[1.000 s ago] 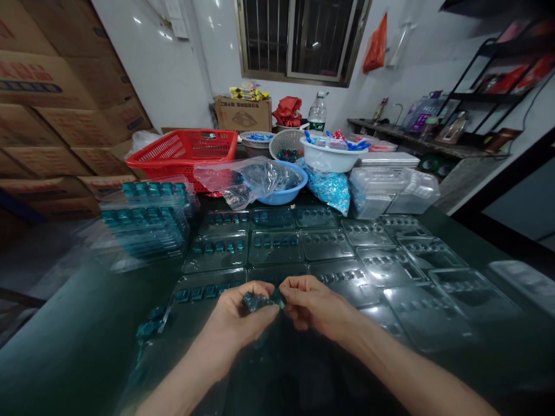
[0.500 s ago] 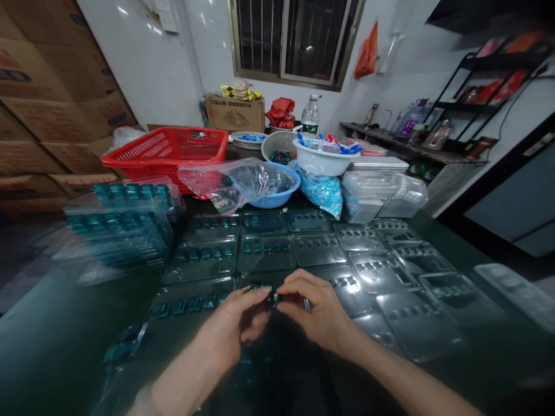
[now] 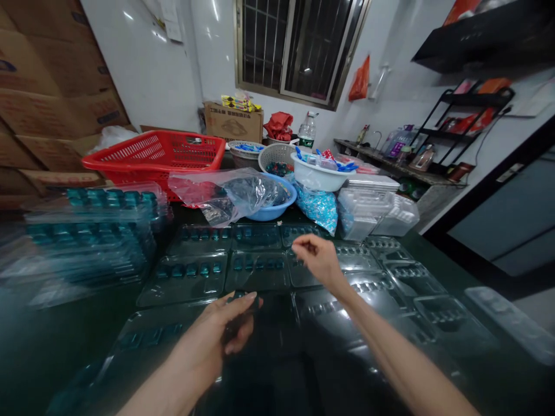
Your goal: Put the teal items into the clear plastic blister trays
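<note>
Indoors, dark table (image 3: 26, 329) bears trays (image 3: 256, 278), window (image 3: 303, 52) beyond; left hand (image 3: 217, 330) holds dark piece (image 3: 239, 295); right hand's (image 3: 319, 260) grip narrow, contents unclear.

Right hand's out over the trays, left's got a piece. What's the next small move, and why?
I'd probably lower the right hand slightly toward the tray beneath it, holding the left hand steady. The right is curled over that tray, though whether it holds anything is too small to tell; the left pinches a dark piece, apart from the right.
</note>
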Available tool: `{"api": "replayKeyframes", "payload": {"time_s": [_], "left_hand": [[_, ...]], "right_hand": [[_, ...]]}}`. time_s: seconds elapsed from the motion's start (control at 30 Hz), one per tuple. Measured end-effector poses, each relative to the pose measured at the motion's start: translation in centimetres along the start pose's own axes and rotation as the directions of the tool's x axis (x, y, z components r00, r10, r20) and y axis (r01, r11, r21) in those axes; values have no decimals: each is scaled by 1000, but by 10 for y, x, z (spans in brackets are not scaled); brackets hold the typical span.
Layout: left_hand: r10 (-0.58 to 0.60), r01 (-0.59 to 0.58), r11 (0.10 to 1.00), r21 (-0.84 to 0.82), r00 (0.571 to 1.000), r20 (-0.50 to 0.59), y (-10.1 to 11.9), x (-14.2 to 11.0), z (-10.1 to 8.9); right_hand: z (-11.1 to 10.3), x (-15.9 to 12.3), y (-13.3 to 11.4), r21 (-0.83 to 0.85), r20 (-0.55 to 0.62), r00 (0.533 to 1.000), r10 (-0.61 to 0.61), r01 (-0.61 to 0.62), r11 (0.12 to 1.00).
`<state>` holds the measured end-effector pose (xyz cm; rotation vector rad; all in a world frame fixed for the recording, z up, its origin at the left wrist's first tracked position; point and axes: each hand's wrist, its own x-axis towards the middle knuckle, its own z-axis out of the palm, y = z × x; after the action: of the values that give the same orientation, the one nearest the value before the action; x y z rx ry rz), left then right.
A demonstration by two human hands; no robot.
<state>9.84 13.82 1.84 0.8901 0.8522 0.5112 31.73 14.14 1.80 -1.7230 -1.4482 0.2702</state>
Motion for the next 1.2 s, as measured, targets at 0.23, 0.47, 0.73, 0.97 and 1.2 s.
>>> {"api": "replayKeyframes", "payload": {"time_s": [0.23,0.47,0.73,0.97,1.2], "left_hand": [[-20,20,1000,-1,996,-82,3,-16,-19],[-34,39,997,64,997,-76,8,-20,-32],[1,3,998,70,998,-58,5,-16,-31],[22,-26,995,-98,999,-45,7,-16,-32],[69,-70,989,-129,998,-8,4,-22,-29]], "right_hand": [[19,99,71,-248,-53,982,181,-188,950],[42,104,90,-401,-21,969,245,-233,886],[50,106,88,-493,-23,977,212,-195,848],[39,90,54,-420,2,995,99,-89,903],[26,-6,-32,-23,302,949,-94,105,994]]}}
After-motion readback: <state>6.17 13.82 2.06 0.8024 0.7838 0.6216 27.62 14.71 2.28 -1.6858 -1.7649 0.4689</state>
